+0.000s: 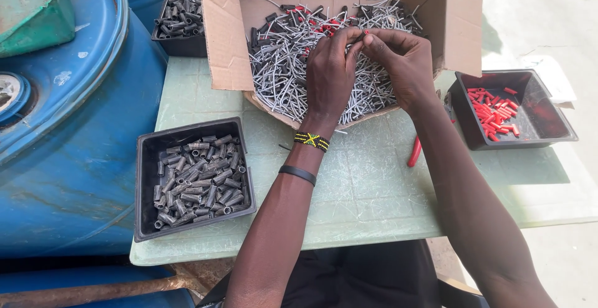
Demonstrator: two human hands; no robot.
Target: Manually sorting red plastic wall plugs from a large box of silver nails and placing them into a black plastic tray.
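My left hand (330,74) and my right hand (403,64) meet over an open cardboard box (225,46) filled with several bent grey metal pins (277,71) and a few red and black sleeves. Together the fingertips pinch one small dark piece (360,36) above the pile. Two bands, one beaded and one black, circle my left wrist.
A black tray of grey metal tubes (194,177) sits at the front left of the pale green table (367,196). A black tray with red sleeves (498,112) stands at the right. A red-handled tool (415,152) lies by my right forearm. A blue drum (68,127) stands left. More black trays (180,18) sit behind.
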